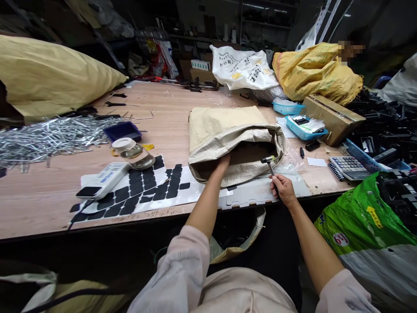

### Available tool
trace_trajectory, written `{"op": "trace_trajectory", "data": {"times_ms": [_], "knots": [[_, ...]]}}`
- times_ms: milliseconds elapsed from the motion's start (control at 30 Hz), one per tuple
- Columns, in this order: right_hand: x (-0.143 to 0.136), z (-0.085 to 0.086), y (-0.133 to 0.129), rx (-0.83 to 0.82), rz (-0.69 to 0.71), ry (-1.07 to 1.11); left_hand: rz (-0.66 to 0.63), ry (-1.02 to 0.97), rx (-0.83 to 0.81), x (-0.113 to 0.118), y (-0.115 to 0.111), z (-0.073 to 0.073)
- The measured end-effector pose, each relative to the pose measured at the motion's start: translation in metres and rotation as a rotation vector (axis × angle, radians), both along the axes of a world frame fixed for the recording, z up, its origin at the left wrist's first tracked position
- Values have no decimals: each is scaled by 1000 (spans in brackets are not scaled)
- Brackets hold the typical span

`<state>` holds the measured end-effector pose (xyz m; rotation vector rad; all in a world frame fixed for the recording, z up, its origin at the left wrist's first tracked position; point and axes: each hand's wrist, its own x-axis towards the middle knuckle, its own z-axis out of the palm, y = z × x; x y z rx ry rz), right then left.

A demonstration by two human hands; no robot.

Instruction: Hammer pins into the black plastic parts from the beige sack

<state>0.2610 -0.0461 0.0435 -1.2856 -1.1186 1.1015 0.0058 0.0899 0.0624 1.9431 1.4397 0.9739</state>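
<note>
**Left hand inside the sack, right hand holding a small hammer**

At centre frame a woven sack [228,134] lies on its side on the wooden table [163,117], its mouth turned toward the person so that an arm can enter without lifting it. The left hand [224,161] is pushed into that mouth up to the knuckles; the fingers are hidden, so whether they grasp anything cannot be told. Just right of it, the right hand [282,189] is closed around the handle of a hammer [269,161], head raised and poised over the sack's lip, kept ready rather than laid down. At lower left lie sheets of black pads [143,187]; a heap of metal rods [42,137] fills the left edge, clear of the working area.
</note>
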Motion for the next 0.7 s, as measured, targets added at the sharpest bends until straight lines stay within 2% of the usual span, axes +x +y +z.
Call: {"op": "trace_trajectory", "data": {"times_ms": [67,100,200,267,367,500,700], "knots": [[0,-1,0,1,-7,5,38,-26,10,4,-25,-2],[1,-1,0,1,-11,6,15,-45,35,7,-40,-5],[1,-1,0,7,-18,-2,-207,-43,115,16,-80,-16],[2,0,0,14,-20,-8,-289,21,112,20,-95,-25],[0,0,-1,28,-21,-21,-241,76,76,22,-99,-33],[-3,0,-5,54,-28,-50,-215,75,55,21,-93,-36],[4,-2,-28,45,-31,-151,-173,78,13,25,-92,-39]]}}
